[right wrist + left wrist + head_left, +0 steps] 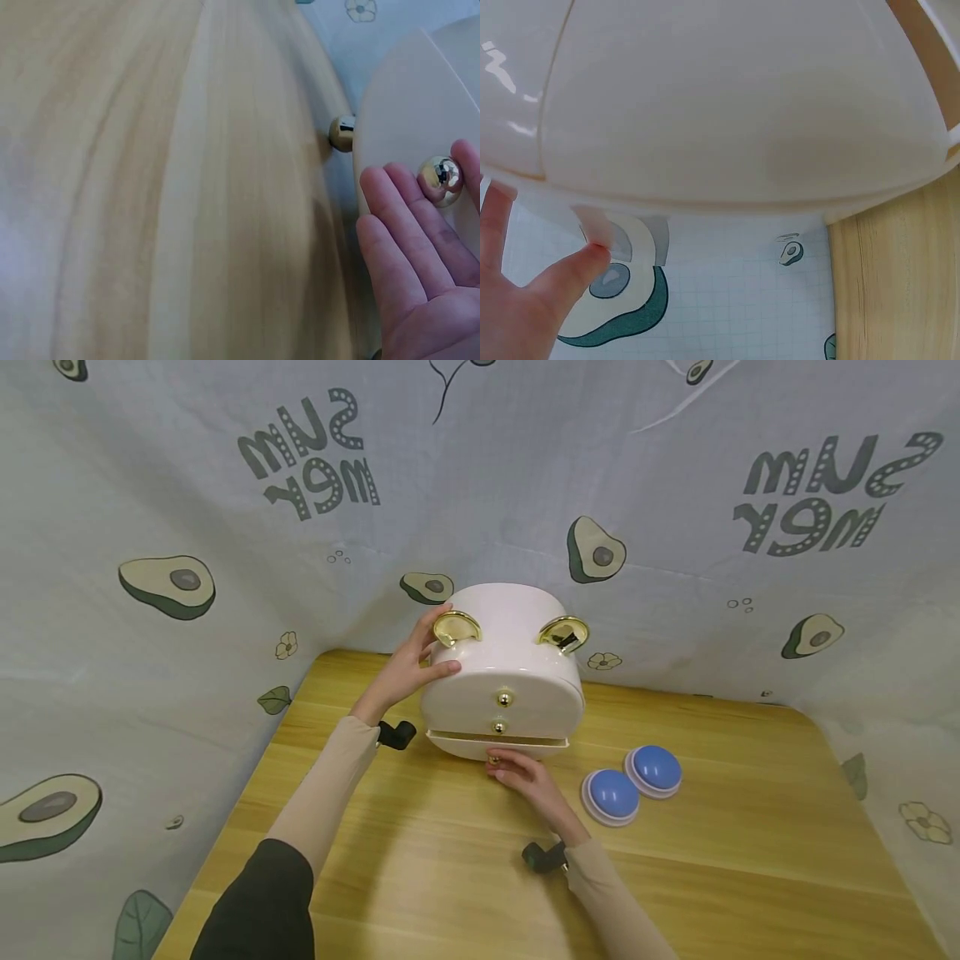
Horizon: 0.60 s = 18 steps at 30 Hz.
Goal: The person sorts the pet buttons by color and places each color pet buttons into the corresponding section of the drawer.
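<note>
A glossy white rounded drawer box with two gold ear-like pieces and gold knobs stands on the table. Its bottom drawer is slightly pulled out, leaving a narrow gap above its front. My left hand rests against the box's upper left side, thumb and fingers spread around the left gold ear. In the left wrist view, its thumb touches the white shell. At the bottom drawer, my right hand pinches the gold knob with its fingertips.
Two blue domed buttons with white bases sit side by side on the wooden table, right of the box. Behind the table hangs a pale cloth printed with avocados. Dark wrist mounts sit on both wrists.
</note>
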Available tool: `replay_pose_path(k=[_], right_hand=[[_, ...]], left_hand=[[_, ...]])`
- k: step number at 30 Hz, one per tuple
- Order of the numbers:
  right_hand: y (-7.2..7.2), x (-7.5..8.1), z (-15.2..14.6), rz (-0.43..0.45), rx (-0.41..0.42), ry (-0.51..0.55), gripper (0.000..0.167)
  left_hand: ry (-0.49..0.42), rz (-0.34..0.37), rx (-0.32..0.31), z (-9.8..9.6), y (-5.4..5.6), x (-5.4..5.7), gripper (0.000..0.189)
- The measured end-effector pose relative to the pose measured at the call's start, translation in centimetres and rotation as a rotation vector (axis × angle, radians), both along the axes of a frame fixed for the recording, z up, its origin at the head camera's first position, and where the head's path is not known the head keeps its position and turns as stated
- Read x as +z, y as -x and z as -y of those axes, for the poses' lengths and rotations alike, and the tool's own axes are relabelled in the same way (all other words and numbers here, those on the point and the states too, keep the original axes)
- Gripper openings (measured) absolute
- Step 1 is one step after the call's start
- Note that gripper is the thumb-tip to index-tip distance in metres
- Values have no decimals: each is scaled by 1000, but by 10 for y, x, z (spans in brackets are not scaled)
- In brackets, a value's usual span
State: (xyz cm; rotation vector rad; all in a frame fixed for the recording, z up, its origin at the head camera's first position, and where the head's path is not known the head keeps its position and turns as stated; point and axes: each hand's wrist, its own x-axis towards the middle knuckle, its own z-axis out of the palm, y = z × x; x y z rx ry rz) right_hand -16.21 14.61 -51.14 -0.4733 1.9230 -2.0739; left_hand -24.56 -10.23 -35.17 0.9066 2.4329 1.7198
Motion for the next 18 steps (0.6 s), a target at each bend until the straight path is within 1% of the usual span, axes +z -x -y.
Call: replay_pose_path(k=[6,10,18], right_hand=[[-13,1,0,-18,29,10,41],[-24,2,-1,-35,40,-7,40],[-43,3,-3,-25,68,-23,41]], left_hand=[[-5,1,-2,0,0,0,78],[-12,-1,0,1,0,-1,78],[-26,1,-7,1,-1,-1,78]])
